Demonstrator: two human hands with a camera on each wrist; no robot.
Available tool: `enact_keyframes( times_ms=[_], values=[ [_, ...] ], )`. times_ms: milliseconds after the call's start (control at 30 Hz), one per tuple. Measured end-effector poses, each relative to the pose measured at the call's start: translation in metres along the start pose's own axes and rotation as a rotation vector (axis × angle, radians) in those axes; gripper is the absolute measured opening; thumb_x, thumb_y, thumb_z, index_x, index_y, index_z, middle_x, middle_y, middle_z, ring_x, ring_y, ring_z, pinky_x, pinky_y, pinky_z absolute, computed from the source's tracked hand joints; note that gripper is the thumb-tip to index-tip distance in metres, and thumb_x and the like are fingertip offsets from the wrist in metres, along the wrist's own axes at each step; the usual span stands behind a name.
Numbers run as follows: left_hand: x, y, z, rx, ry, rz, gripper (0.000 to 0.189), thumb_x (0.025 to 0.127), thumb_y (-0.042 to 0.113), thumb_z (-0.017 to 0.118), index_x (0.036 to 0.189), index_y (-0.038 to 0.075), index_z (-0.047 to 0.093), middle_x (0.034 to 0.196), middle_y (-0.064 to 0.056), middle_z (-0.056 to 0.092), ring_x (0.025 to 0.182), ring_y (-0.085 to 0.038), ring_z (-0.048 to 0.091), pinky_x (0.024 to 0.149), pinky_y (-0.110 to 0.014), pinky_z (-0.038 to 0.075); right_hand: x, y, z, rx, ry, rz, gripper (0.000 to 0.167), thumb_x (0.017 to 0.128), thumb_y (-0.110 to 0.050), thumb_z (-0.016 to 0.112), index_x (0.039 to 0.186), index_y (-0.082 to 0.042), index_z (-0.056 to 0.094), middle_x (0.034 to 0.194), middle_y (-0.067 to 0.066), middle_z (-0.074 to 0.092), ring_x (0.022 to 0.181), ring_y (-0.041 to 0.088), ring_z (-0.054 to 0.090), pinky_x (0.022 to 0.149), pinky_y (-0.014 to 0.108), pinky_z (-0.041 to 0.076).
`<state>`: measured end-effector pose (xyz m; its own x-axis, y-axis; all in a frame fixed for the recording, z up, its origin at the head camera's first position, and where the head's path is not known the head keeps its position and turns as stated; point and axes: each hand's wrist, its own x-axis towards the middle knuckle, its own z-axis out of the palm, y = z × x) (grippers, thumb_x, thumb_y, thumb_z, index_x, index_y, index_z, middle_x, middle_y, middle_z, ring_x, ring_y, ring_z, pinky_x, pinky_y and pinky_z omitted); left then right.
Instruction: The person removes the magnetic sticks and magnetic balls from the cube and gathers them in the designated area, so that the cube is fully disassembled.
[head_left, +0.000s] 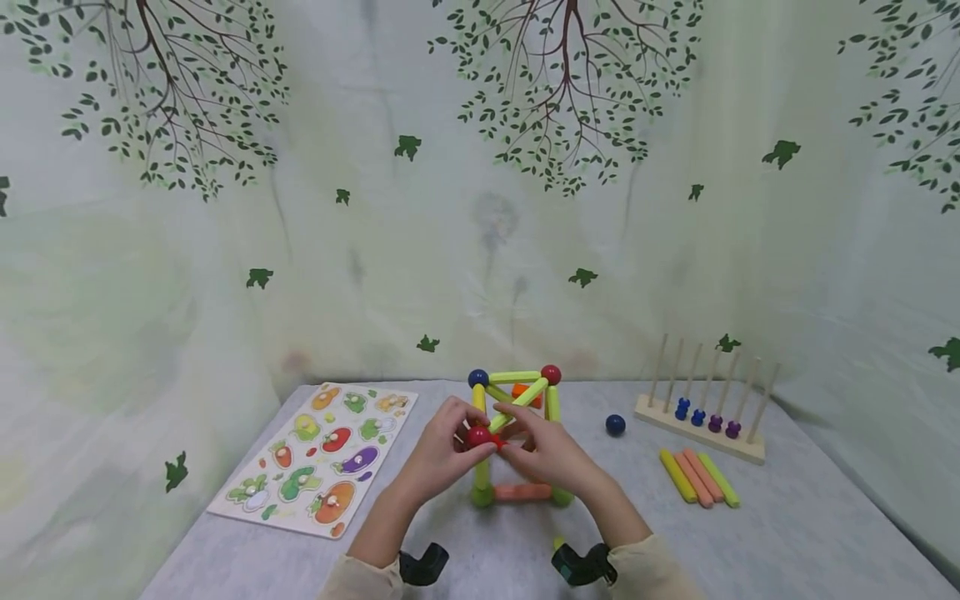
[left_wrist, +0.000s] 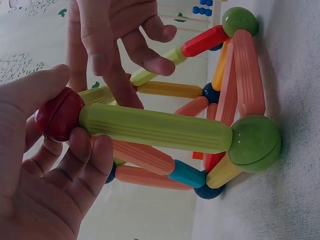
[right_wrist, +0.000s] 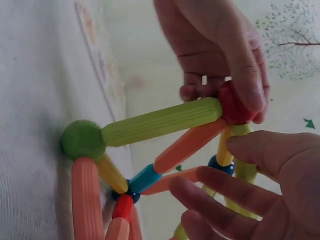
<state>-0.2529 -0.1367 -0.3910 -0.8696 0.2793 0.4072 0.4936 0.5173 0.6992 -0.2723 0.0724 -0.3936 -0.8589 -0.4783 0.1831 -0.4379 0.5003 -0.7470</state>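
Observation:
A frame of coloured rods joined by balls stands on the table, with a green ball [left_wrist: 255,144] at its near lower corner. A light green rod [left_wrist: 155,127] rises from that ball to a red ball [right_wrist: 234,104]. My left hand [head_left: 442,446] pinches this red ball between thumb and fingers. My right hand [head_left: 551,450] is close beside it, its fingers spread around another yellow-green rod [right_wrist: 245,169] that runs from the red ball. In the right wrist view a gap shows between right thumb and fingers; whether they touch that rod is unclear.
To the left lies a vegetable puzzle board [head_left: 315,458]. A loose dark blue ball [head_left: 615,425] sits right of the frame. Farther right are several loose rods [head_left: 699,478] and a wooden peg stand [head_left: 701,429] with blue and purple beads. A printed curtain [head_left: 480,250] hangs behind.

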Motion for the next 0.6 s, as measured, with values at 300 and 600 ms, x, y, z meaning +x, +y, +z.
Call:
enact_keyframes(
  times_ms=[300, 600],
  values=[
    [0.0001, -0.0025, 0.0009, 0.003, 0.008, 0.007, 0.027, 0.086, 0.018, 0.079, 0.108, 0.018, 0.062, 0.105, 0.002, 0.054, 0.088, -0.012, 0.060, 0.077, -0.018, 0.055, -0.0015, -0.0018, 0.0059, -0.090, 0.111, 0.020, 0.042, 0.094, -0.019, 0.068, 0.134, -0.026, 0.057, 0.114, -0.001, 0.073, 0.089, 0.013, 0.069, 0.079, 0.032, 0.058],
    [0.0012, -0.0038, 0.0034, 0.010, 0.023, 0.014, 0.027, 0.085, 0.018, 0.080, 0.106, 0.018, 0.062, 0.104, 0.002, 0.054, 0.088, -0.011, 0.060, 0.076, -0.018, 0.055, -0.0037, 0.0000, 0.0068, -0.055, 0.157, 0.002, 0.032, 0.095, -0.017, 0.068, 0.125, -0.020, 0.060, 0.106, 0.008, 0.075, 0.081, 0.018, 0.072, 0.070, 0.025, 0.059]
  ],
)
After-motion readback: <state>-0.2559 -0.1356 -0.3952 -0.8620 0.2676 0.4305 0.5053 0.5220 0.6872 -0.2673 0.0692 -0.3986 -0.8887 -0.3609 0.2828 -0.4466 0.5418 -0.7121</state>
